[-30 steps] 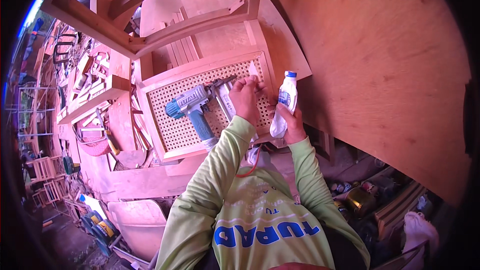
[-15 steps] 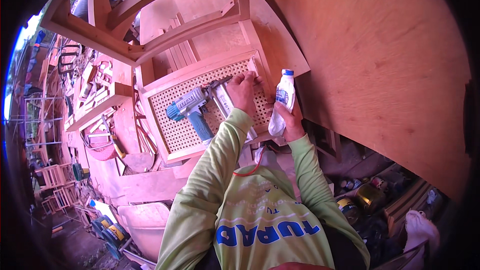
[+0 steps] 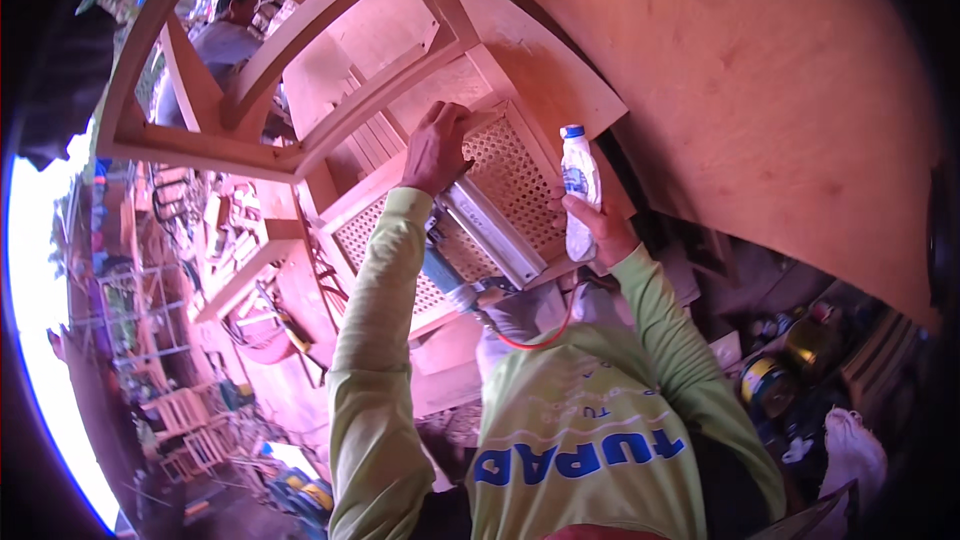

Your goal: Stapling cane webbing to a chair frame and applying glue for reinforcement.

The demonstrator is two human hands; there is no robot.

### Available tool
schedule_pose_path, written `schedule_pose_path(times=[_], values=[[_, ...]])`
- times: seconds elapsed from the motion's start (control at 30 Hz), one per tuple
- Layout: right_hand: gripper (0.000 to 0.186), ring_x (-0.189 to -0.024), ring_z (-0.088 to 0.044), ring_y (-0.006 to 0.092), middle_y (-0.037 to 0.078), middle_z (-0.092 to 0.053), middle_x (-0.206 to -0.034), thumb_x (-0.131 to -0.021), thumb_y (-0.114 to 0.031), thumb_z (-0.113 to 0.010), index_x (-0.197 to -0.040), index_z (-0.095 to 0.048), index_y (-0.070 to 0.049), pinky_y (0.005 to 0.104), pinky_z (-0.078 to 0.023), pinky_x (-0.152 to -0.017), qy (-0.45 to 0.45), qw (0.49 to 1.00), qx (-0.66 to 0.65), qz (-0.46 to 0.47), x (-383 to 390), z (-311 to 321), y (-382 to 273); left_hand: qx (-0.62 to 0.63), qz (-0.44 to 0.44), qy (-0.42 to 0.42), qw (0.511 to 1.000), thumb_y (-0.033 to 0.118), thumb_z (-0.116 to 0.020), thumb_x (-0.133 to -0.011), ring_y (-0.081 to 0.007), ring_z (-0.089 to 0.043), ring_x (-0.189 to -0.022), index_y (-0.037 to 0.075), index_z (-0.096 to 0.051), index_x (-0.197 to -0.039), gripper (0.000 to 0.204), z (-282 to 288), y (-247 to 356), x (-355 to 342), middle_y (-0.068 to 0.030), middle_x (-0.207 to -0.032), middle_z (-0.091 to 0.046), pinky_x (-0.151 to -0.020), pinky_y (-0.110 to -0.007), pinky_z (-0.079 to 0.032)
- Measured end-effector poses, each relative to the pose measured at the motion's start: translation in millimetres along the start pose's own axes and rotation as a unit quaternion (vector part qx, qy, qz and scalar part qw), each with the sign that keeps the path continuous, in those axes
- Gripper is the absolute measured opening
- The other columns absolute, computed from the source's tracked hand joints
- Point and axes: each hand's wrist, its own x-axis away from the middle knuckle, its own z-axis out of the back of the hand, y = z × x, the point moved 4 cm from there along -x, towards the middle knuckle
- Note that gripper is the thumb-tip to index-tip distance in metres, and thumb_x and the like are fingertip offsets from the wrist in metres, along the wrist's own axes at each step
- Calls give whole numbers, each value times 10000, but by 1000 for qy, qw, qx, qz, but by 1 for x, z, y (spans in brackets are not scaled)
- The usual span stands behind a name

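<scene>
My left hand [image 3: 437, 148] is at the far rail of a wooden chair seat frame [image 3: 373, 192], fingers bent and drawn together; whatever is between them is hidden. Woven cane [image 3: 505, 160] fills this frame. Across the cane lies a nail gun [image 3: 495, 230] with a long silver magazine and a blue handle, partly covered by my left forearm. A red hose runs from its handle end toward my body. In my right hand [image 3: 608, 232], beside the frame's right edge, a white plastic bottle [image 3: 579, 180] with a blue cap is gripped upright, slightly tilted.
The wooden chair frame [image 3: 250, 155] rises at the far left. A large plywood sheet [image 3: 760, 90] takes up the right side. Wood offcuts [image 3: 228, 240] lie in a heap to the left, and cans [image 3: 768, 385] stand at lower right. Another person [image 3: 222, 45] sits beyond the frame.
My left hand has moved from the cane's upper right corner leftward to the far rail. My right hand still holds the bottle. The whole view has tilted and shifted.
</scene>
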Motion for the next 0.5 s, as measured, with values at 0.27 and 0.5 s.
schedule_pose_path(times=[0.27,0.5], values=[[521,-1162,-662,199,77,-662,-1289,-1016,-235,-706,-1476,-566,-35,379,-572,-936,-3,1000,-5,-7,5,3,-3,9,-12,-99,995,-22,-663,-934,-439,-717,-989,31,-662,-1140,212,-23,-20,-24,-196,-1089,-700,-818,-465,-587],[466,-1154,-663,194,78,-666,-1270,-1017,-228,-697,-1421,-585,-25,376,-572,-925,-2,999,-4,32,5,2,1,11,-52,-100,994,93,-673,-989,-437,-722,-930,58,-656,-1122,139,-29,-23,-32,-173,-1074,-707,-758,-498,-596]])
